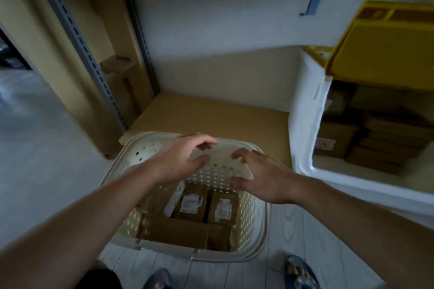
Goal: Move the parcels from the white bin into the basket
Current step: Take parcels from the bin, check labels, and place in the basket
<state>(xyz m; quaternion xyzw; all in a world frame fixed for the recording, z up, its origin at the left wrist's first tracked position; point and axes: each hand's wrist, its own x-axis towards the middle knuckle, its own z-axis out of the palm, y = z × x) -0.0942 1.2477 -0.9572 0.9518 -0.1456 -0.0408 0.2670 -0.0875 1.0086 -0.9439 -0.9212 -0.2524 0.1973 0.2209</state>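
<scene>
Both hands empty over basket (254,223): left hand (182,159) and right hand (260,177) spread loose, no grip on anything. Several parcels (191,202) already inside; more parcels in white bin (303,105), right. Between transfers, likely; next, reach right

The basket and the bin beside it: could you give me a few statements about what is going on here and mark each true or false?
1. Both hands, left and right, are empty. True.
2. The basket is empty. False: several brown parcels lie inside.
3. The white bin stands to the right of the basket. True.
4. The white bin has been emptied. False: brown parcels remain in it.
5. A yellow tray sits on top of the white bin. True.
</scene>
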